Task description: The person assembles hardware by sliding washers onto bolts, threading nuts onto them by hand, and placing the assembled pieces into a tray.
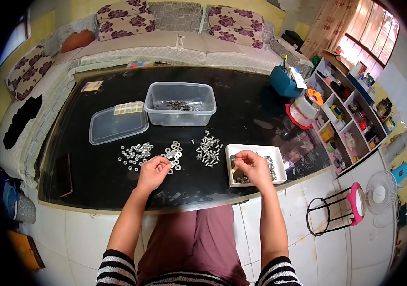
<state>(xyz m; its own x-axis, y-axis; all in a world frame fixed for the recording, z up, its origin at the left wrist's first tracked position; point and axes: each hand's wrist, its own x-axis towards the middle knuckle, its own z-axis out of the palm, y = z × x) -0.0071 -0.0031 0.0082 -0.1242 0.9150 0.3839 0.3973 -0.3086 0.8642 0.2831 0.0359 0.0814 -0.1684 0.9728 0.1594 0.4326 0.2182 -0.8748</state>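
Observation:
My left hand [154, 174], its fingers curled together, hovers at the near edge of a group of flat metal washers [178, 155]. Whatever its fingertips may hold is too small to make out. To its left lies a loose spread of small silvery nut-like pieces [139, 151]. My right hand [255, 169] is over a white open box [279, 180], thumb and fingers pinched near the box's left side. Small metal pieces [242, 179] lie in that box, partly hidden by the hand. Between both hands, farther back, is a pile of short screws [208, 151].
Behind the piles stands a clear plastic tub [180, 119] with metal pieces inside. Its lid [117, 129] lies to the left, carrying a small compartment case [128, 108]. A phone [64, 174] rests near the dark table's left edge. A jar [304, 110] stands at the right.

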